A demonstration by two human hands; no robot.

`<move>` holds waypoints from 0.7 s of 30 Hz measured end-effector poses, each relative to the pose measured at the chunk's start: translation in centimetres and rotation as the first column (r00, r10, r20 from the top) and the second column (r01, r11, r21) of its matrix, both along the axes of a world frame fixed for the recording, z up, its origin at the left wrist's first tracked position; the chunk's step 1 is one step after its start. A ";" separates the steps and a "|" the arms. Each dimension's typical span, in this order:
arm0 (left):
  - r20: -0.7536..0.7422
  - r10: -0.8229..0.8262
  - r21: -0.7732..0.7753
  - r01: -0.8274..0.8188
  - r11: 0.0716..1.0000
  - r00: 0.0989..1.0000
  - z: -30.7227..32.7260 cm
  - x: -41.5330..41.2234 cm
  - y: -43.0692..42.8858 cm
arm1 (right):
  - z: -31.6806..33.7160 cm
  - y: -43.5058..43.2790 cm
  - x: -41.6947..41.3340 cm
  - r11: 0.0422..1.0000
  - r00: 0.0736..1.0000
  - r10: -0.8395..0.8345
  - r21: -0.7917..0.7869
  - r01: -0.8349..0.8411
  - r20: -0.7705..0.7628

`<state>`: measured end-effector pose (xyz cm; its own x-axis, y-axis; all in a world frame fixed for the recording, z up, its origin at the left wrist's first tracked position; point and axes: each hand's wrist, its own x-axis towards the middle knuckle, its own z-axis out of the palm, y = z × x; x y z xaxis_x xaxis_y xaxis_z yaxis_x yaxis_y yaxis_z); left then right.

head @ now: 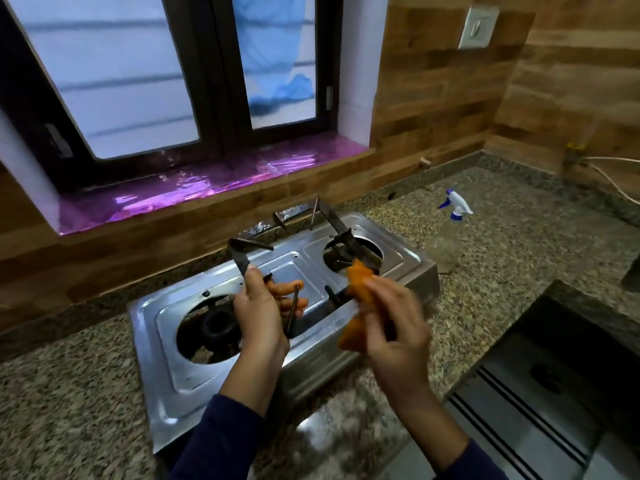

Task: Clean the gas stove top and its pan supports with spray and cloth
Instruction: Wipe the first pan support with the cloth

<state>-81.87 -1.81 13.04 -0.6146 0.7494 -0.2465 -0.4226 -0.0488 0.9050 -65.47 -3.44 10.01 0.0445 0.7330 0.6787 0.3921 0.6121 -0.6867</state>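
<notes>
Head view shows your left hand [259, 308] gripping a dark metal pan support [242, 259], lifted clear of the stove top [194, 362]. Your thumb lies along one upright bar of it and your fingers [289, 288] curl round from behind, with another thin bar of the support crossing in front of them. Your right hand [394, 318] is clenched on an orange cloth [358, 277]; the cloth bunches out above your fingers and a fold hangs below your palm, and its upper end sits against the right-hand part of the support. The hand is a little blurred.

Below your hands the steel two-burner stove sits at an angle on a speckled granite counter [69, 393]. The left burner opening is bare, with its dark burner ring showing. A second pan support [332, 220] sits tilted over the right burner opening. A clear spray bottle [448, 233] with a blue and white trigger head stands on the counter just beside the stove's right end. A steel sink [540, 393] lies at the right. Behind the stove there is wood-look wall cladding, a dark-framed window with frosted panes, and a shiny purple sill [194, 188].
</notes>
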 end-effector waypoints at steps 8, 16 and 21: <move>0.106 0.078 -0.023 -0.076 0.997 0.991 1.0 8.3 7.5 | -3.4 9.4 10.4 0.985 0.952 0.141 0.062 -0.163 0.272; 0.117 0.071 -0.078 -0.062 0.995 0.991 0.6 15.1 11.7 | -6.2 18.0 20.5 0.873 0.986 -0.118 -0.460 0.161 0.121; 0.091 0.032 -0.109 -0.022 0.994 0.995 -0.8 17.4 12.8 | -12.3 20.6 23.9 0.645 0.963 -0.044 -0.728 0.230 0.265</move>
